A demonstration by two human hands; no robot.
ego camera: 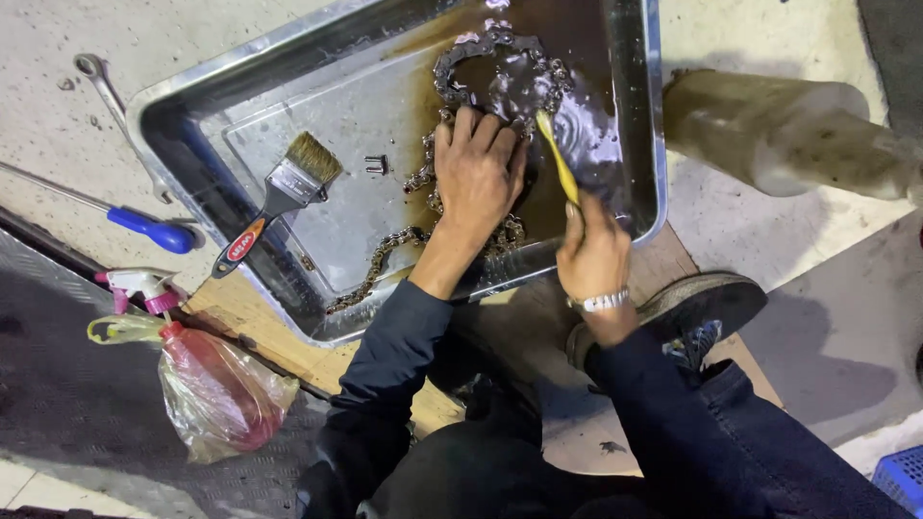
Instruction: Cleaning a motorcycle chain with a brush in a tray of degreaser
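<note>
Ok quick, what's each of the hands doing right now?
Left hand: open, pressed flat on the chain in the metal tray.
Right hand: closed on a yellow-handled brush.

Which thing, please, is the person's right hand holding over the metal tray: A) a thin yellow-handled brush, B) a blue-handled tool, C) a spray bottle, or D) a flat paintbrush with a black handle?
A: the right hand grips a thin yellow-handled brush with its head at the chain in the tray, while the flat paintbrush lies loose in the tray, untouched.
</note>
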